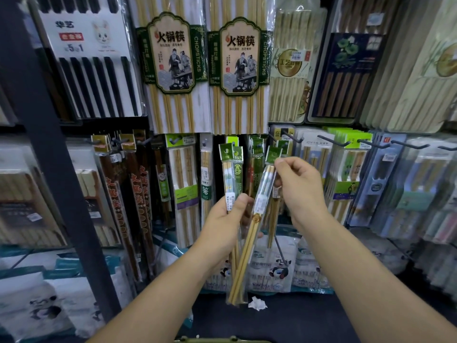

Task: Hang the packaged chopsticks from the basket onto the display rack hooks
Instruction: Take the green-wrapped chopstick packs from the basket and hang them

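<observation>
The right hand pinches the green header of a tilted chopstick packet, its fingers clamped on the card, in front of the lower display rack hooks. The left hand curls its fingers around a bundle of similar packets, held upright just beside it.

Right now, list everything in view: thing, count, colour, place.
hot-pot chopstick packs: two, pale sticks, green labels, top centre
black chopstick pack: one, top left
brown chopstick packs: several, hanging lower left
rack hooks: several, black, middle right
panda packages: several, white, bottom
crumpled paper: one, white, below the hands
upright packs: at least two, green tops, centre
tilted pack: one, green top, centre
left hand: grips upright packs
right hand: fingers pinch tilted pack's top
</observation>
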Demonstrator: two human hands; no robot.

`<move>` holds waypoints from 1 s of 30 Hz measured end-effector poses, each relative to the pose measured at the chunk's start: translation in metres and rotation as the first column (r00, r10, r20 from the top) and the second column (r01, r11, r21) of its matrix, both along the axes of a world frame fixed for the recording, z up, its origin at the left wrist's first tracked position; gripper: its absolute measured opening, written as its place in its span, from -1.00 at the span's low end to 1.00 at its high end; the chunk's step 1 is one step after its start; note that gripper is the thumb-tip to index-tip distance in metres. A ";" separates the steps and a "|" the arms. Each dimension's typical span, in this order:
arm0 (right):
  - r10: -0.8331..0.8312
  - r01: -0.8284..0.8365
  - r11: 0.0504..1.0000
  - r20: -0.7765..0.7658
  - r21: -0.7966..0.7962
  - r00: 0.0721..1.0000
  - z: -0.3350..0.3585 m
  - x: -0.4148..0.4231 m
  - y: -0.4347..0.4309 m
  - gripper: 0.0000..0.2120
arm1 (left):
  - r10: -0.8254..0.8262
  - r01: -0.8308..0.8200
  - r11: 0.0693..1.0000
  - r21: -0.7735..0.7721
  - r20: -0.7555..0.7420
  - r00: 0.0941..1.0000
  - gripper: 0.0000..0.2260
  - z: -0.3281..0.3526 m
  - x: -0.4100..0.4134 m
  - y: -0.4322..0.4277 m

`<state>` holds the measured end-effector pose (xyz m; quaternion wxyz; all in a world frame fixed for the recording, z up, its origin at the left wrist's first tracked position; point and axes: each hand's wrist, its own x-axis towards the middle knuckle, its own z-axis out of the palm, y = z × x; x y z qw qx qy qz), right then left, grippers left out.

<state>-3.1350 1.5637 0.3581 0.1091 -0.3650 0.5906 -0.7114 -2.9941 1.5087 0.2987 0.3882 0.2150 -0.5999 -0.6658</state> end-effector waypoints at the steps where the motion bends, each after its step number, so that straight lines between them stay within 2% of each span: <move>1: -0.023 0.024 1.000 0.013 -0.018 1.000 0.003 -0.003 -0.001 -0.77 | 0.024 -0.024 1.000 -0.002 0.014 1.000 -0.71 -0.001 0.001 -0.002; 4: -0.089 0.089 0.995 0.001 -0.054 0.996 0.012 -0.012 -0.005 -0.73 | 0.038 -0.038 0.999 -0.006 0.020 0.999 -0.71 -0.002 0.004 -0.005; 7: -0.139 0.138 0.989 -0.020 -0.046 0.990 0.015 -0.019 -0.010 -0.71 | -0.014 0.014 1.000 -0.013 0.029 0.999 -0.73 -0.001 0.004 -0.003; 13: -0.178 0.177 0.984 -0.021 -0.019 0.984 0.015 -0.028 -0.015 -0.70 | -0.058 0.063 0.991 0.114 -0.045 0.997 -0.78 0.005 0.004 0.000; 22: -0.194 0.196 0.980 -0.065 0.030 0.979 0.006 -0.035 -0.021 -0.67 | -0.003 0.003 1.000 -0.010 0.025 1.000 -0.84 0.005 0.005 0.002; 27: -0.200 0.200 0.980 -0.008 -0.002 0.980 -0.001 -0.034 -0.015 -0.69 | -0.010 0.010 0.999 -0.035 -0.004 1.000 -0.84 0.005 0.001 0.001; 30: -0.099 0.099 0.995 -0.006 -0.008 0.995 -0.005 -0.026 -0.009 -0.72 | -0.028 0.028 0.999 -0.033 -0.005 1.000 -0.86 0.004 -0.002 -0.001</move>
